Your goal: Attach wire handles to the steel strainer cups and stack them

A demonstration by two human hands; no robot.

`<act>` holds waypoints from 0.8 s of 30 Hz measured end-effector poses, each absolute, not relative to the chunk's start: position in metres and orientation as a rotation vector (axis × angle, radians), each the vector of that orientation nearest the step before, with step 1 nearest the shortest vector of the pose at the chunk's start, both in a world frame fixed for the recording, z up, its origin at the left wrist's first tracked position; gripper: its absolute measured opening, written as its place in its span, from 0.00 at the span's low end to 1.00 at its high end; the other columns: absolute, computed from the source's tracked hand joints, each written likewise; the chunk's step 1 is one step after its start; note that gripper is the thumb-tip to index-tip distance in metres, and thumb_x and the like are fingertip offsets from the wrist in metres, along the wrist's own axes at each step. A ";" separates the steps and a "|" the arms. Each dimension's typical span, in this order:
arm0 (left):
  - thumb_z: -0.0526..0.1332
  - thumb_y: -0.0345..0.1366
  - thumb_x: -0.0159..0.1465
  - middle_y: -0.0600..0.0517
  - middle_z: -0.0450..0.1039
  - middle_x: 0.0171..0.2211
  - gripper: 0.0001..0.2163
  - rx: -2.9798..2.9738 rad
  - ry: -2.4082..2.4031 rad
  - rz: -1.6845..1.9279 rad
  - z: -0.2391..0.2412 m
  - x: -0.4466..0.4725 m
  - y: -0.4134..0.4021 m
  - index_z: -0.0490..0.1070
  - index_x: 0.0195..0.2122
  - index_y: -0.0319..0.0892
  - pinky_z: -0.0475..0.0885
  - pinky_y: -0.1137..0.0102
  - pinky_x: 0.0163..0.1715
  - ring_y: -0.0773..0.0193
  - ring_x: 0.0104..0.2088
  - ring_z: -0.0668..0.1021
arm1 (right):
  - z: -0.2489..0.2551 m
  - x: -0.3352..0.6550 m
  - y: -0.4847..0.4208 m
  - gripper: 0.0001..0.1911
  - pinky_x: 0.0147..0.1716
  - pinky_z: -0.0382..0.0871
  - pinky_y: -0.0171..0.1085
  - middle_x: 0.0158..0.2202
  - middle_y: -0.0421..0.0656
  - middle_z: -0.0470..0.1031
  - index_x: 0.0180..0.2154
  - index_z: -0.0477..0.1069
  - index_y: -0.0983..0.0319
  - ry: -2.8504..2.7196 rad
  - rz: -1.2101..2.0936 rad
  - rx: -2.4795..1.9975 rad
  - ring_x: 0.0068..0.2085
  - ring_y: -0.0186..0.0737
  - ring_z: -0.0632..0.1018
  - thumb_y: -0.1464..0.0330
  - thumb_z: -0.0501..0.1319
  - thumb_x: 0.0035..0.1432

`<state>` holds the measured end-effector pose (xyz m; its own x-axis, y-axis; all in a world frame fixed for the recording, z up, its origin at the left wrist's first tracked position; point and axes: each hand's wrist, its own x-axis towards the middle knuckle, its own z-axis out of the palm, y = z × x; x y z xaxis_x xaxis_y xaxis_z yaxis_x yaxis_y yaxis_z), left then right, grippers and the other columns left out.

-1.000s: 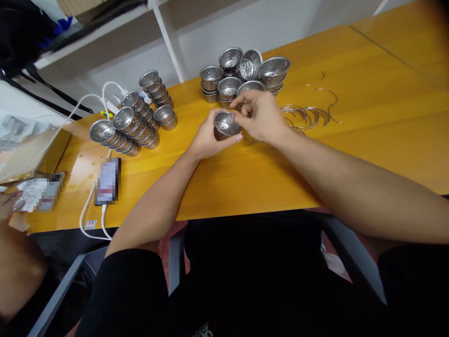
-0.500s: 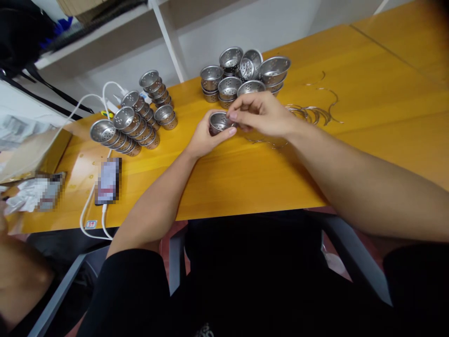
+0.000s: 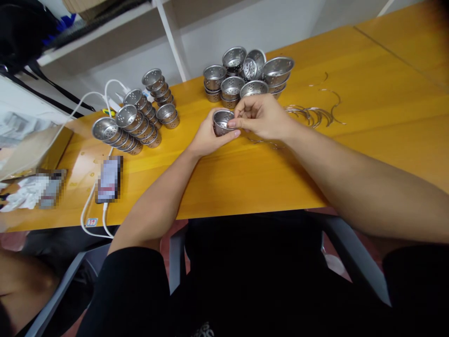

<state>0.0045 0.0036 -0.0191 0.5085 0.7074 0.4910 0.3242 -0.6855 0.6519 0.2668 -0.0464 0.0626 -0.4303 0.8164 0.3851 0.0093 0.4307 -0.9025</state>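
My left hand (image 3: 205, 135) is wrapped round a small perforated metal cup (image 3: 221, 122), its mouth facing up, just above the wooden table. My right hand (image 3: 263, 116) pinches at the cup's right rim, thumb against index finger. Whatever lies between those fingertips is too small to make out. Beyond my hands stand several more perforated metal cups (image 3: 233, 86), some stacked and one tipped on its side. Thin curved metal wires (image 3: 315, 116) lie beside my right wrist, and a few more lie below that hand.
Tall stacks of perforated cups (image 3: 129, 119) stand on the left. Nearer me lie a phone (image 3: 108, 180) with white cables, a cardboard box (image 3: 58, 145) and crumpled plastic (image 3: 26, 194). Another person's arm (image 3: 28, 285) shows at the lower left. A white shelf (image 3: 171, 40) stands behind the table.
My right fingertips have shifted slightly down and over the cup's right rim. The left hand keeps its hold on the cup. The whole view has shifted a little.
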 end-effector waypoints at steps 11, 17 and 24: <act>0.77 0.79 0.73 0.38 0.85 0.69 0.47 2.272 0.932 1.060 -0.004 0.009 -0.008 0.74 0.75 0.47 0.81 0.34 0.84 0.38 0.73 0.89 | 0.063 0.262 -0.047 0.47 0.34 0.76 0.49 0.31 0.41 0.77 0.35 0.79 0.50 -1.740 1.078 -0.786 0.35 0.49 0.75 0.20 0.89 0.43; 0.78 0.82 0.69 0.38 0.85 0.69 0.50 2.260 0.916 1.082 -0.009 0.008 -0.004 0.73 0.75 0.47 0.82 0.36 0.82 0.39 0.71 0.89 | 0.061 0.265 -0.048 0.42 0.35 0.81 0.49 0.32 0.42 0.79 0.38 0.83 0.51 -1.785 1.034 -0.768 0.35 0.49 0.78 0.24 0.90 0.52; 0.77 0.84 0.68 0.36 0.83 0.71 0.52 2.199 0.968 1.110 -0.021 -0.006 0.012 0.71 0.75 0.48 0.80 0.35 0.83 0.37 0.74 0.87 | 0.057 0.270 -0.055 0.23 0.49 0.89 0.57 0.51 0.48 0.90 0.56 0.91 0.47 -1.871 0.667 -0.867 0.46 0.58 0.87 0.39 0.82 0.74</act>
